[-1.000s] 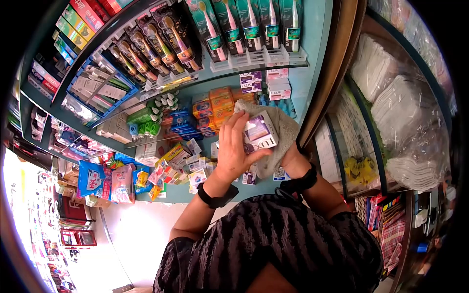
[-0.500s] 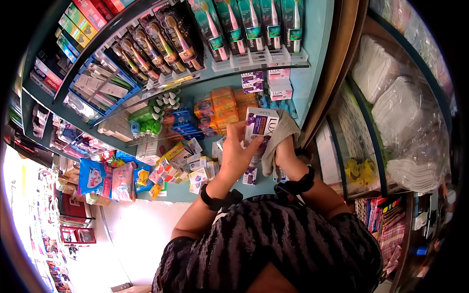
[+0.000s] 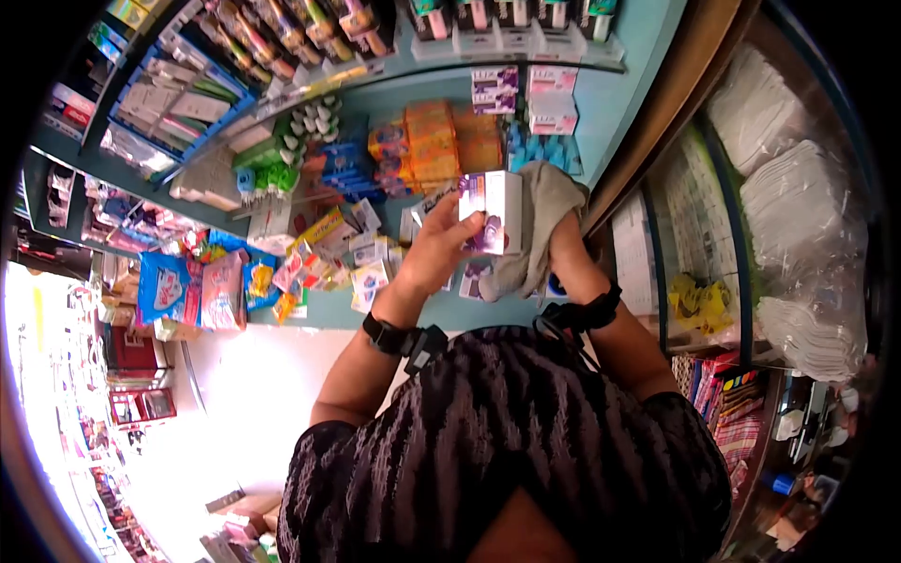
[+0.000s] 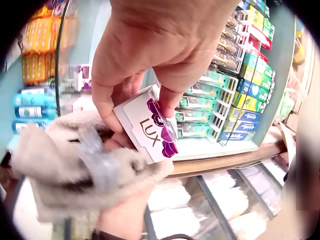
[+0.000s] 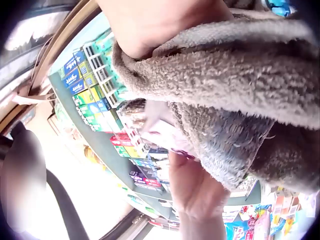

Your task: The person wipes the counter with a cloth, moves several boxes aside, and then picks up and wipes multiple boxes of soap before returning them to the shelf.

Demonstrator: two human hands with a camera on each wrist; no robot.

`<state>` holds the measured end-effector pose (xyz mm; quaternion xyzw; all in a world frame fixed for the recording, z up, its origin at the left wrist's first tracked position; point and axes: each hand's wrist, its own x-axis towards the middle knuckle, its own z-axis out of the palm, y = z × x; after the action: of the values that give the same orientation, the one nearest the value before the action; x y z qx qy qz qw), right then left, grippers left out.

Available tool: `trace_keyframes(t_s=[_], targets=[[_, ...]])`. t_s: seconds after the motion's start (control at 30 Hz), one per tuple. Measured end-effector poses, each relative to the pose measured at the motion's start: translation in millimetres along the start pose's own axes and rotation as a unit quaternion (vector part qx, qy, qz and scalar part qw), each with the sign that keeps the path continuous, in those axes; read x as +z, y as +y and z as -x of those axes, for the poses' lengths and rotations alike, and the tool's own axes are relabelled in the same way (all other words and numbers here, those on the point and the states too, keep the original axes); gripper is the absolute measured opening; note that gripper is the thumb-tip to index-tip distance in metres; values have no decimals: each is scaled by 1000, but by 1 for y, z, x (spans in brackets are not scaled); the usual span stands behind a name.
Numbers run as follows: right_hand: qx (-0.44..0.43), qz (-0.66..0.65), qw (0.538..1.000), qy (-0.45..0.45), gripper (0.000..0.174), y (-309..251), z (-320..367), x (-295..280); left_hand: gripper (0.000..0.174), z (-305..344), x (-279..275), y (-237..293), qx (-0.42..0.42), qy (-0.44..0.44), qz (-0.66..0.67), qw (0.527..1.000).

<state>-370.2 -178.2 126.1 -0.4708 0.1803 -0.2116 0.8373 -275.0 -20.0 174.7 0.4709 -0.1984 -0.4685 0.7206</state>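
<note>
The left hand (image 3: 436,249) is raised in front of the shop shelves and grips a white and purple Lux soap box (image 3: 493,211). Its thumb lies on the printed face and its fingers are curled round the back edge (the left wrist view shows this pinch best, thumb and fingers closed on one end of the box). The box is held upright in the air, clear of every shelf, just below the shelf edge (image 3: 526,58).

The right hand (image 3: 568,249) holds a grey-beige towelling cloth (image 3: 540,220). The cloth is bunched over the hand and hides most of its fingers, so only the wrist and the back of the hand show. The cloth touches the right side of the soap box and hangs down beneath it. Both wrists carry a black strap (image 3: 404,338).

Behind the hands, more Lux boxes (image 3: 526,89) are stacked on the shelf, with orange packs (image 3: 432,141) to their left and green and white bottles (image 3: 282,141) further along. Carded toothbrushes (image 4: 200,100) hang higher up. To the right, beyond a wooden post (image 3: 657,122), white goods in clear plastic (image 3: 798,216) fill another set of shelves.
</note>
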Motion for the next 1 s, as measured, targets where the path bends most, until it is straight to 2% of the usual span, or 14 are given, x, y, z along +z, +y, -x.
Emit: trace_keyframes(t_s=[0.03,0.07,0.1,0.13,0.2,0.27,0.33,0.4,0.5,0.53,0.67,0.8,0.83,1.0], targets=[[-119,252,960,-13,37,28,-27,-45,36,0,-9,-6,2,23,-24,999],[-119,260,958,-13,33,33,-28,-55,35,-3,-22,-15,6,44,-51,998],[-118,268,956,-12,29,37,-30,-65,49,-11,-48,-33,20,53,-80,995],[9,34,999,8,30,18,-10,-46,53,-11,-59,-39,-12,101,-132,986],[2,-19,996,82,37,32,-16,-74,54,-11,-87,-65,-53,159,-193,967],[71,-88,974,194,37,16,-4,-73,58,-19,-132,-117,-91,154,-169,969],[45,-122,978,161,34,14,5,-85,60,-14,-148,-146,-171,178,-202,948],[56,-165,976,132,28,6,14,-90,65,-13,-159,-180,-186,217,-245,926],[94,-100,964,229,33,-16,31,-69,70,-33,-220,-272,-153,215,-385,884],[109,-91,959,245,34,-19,36,-67,71,-35,-213,-269,-132,205,-441,864],[133,-72,948,280,34,-25,46,-82,68,-40,-202,-281,-141,242,-409,869],[99,-99,962,234,35,-16,50,-124,63,-47,-207,-293,-102,213,-499,834],[104,-87,967,217,36,-14,51,-135,62,-47,-205,-290,-133,205,-487,838],[126,-84,961,230,38,-21,43,-138,50,-48,-178,-270,-98,280,-570,766]])
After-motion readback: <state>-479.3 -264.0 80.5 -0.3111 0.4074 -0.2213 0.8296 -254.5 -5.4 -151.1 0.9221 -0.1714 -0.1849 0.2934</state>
